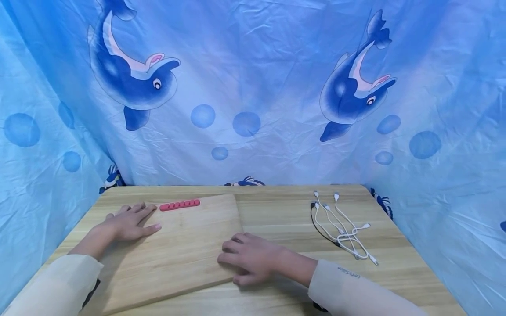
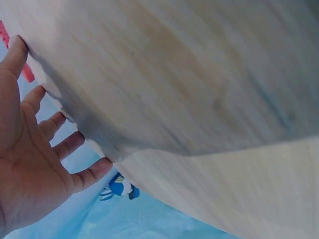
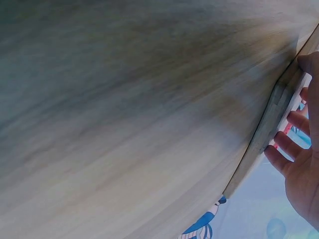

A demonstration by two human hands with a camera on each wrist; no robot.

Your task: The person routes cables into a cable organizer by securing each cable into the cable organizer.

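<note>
Wooden board (image 1: 186, 250): our L hand (image 1: 132, 223) & R hand (image 1: 253, 259) rest on it, fingers relaxed, no grip; uneven push cld skew it, imo.

Your left sleeve (image 1: 59, 283) and right sleeve (image 1: 356, 292) were pale cream, ending loosely behind your bare left hand (image 1: 132, 222) and right hand (image 1: 254, 259). Small dark lettering (image 1: 349, 272) marked the right one; something black (image 1: 91, 295) showed beneath each edge.
</note>
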